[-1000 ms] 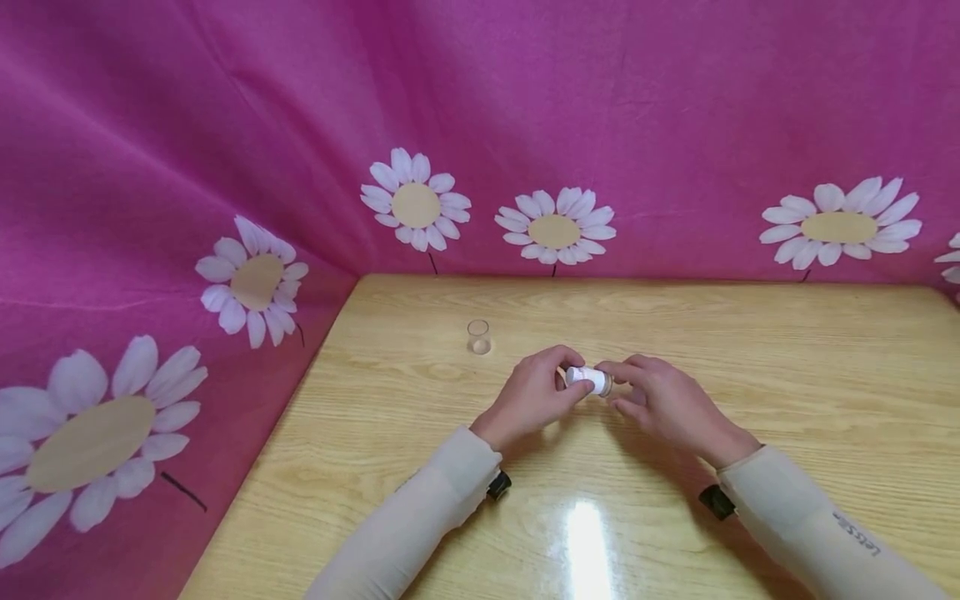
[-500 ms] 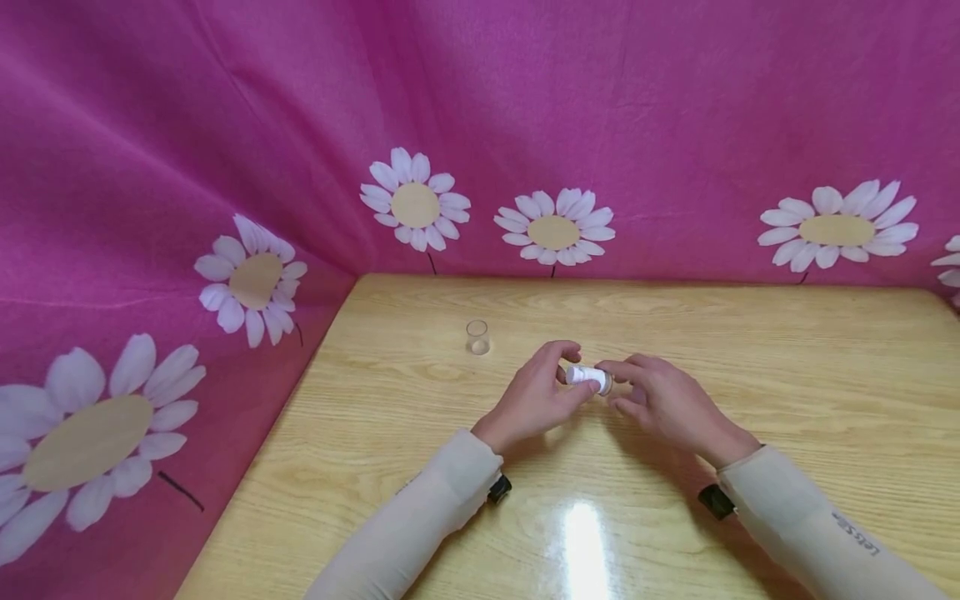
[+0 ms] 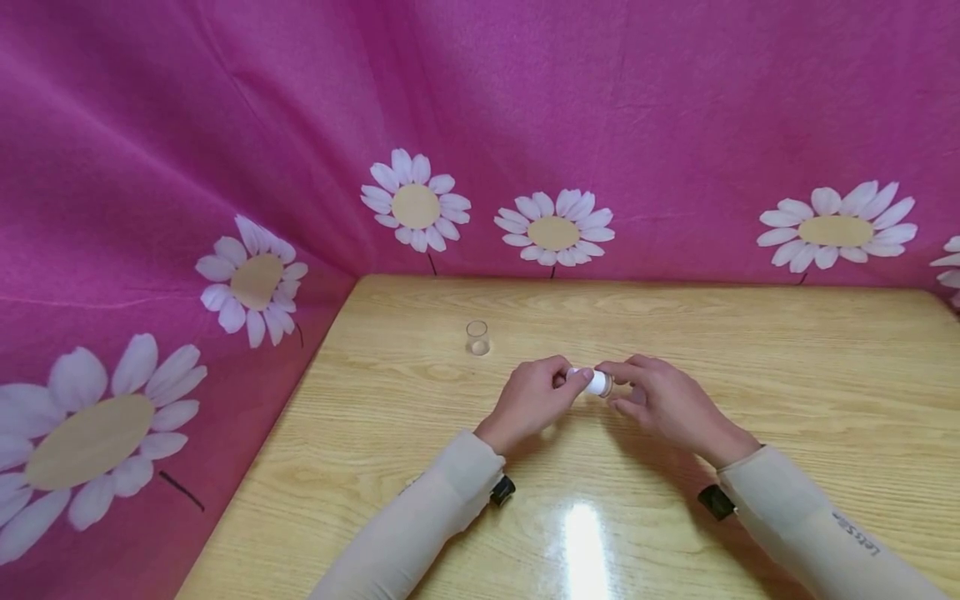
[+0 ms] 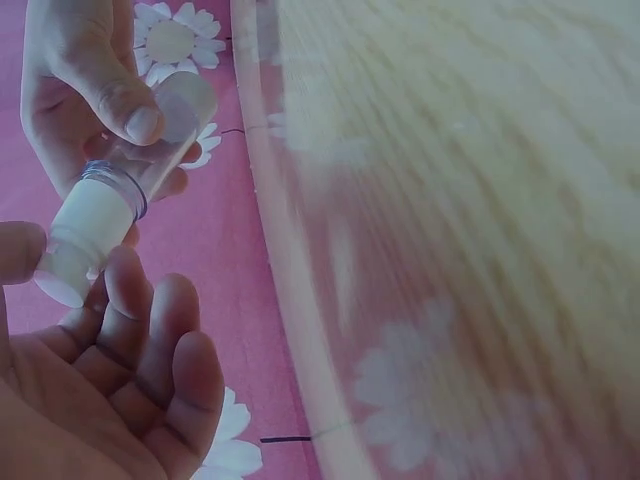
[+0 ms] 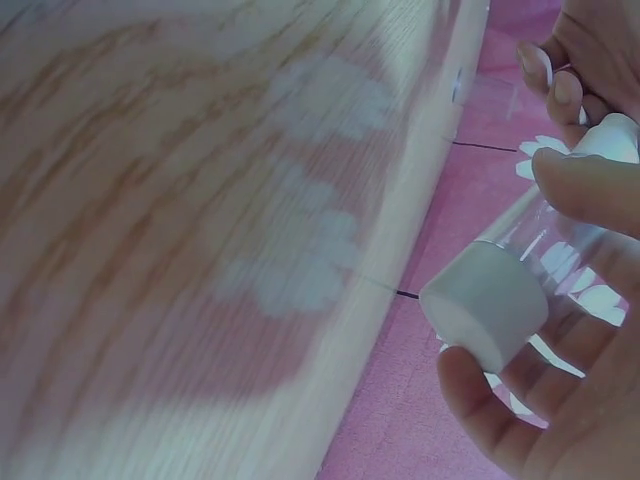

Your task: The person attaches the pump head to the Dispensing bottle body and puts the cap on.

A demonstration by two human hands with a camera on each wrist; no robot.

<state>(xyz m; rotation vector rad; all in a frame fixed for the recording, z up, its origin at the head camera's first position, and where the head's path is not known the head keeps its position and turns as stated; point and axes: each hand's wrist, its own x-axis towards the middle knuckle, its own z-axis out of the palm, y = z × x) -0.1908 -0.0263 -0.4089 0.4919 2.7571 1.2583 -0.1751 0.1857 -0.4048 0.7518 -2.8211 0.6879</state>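
A small bottle (image 3: 598, 383) is held sideways between both hands above the table. Its body (image 5: 540, 240) is clear, with a white band (image 5: 485, 305) at one end and a white cap (image 4: 75, 255) at the other. My left hand (image 3: 528, 402) pinches the cap between thumb and fingertips; its other fingers are loosely bent in the left wrist view. My right hand (image 3: 671, 408) grips the clear body, the thumb (image 5: 590, 185) lying across it. In the head view, the left thumb hides part of the cap.
A small clear cup (image 3: 477, 338) stands on the wooden table (image 3: 360, 433), behind and left of the hands. Pink cloth (image 3: 660, 100) with white flowers hangs along the table's back and left sides.
Half a second ago my left fingers were spread off the cap; now they have closed on it, the thumb higher across it. The right hand and the clear cup have stayed put.
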